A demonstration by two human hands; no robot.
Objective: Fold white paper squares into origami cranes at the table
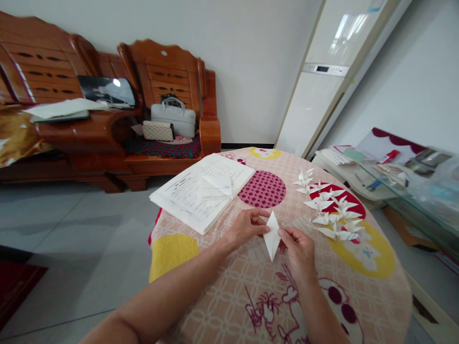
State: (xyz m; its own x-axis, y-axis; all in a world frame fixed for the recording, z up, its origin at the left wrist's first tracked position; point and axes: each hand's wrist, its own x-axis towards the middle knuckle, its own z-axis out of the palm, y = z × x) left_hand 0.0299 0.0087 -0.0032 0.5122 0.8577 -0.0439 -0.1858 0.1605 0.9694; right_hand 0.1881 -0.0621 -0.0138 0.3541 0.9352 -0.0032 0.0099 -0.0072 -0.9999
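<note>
A white diamond of folded paper (272, 237) is held upright between my two hands, just above the patterned tablecloth. My left hand (250, 225) pinches its left edge between thumb and fingers. On the opposite edge, my right hand (297, 246) grips it the same way, with some fingers hidden behind the paper. Several finished white paper cranes (332, 205) stand grouped on the cloth to the right of my hands. Beyond my left hand lies a thick stack of printed sheets (182, 200), with a smaller folded paper (217, 187) resting on top.
The round table wears a pink cloth (222, 291) with coloured circles. A glass-topped stand (405, 191) with clutter borders it on the right. Behind are a carved wooden chair (210, 131) holding a grey bag (175, 119), and a tall white air conditioner (308, 100).
</note>
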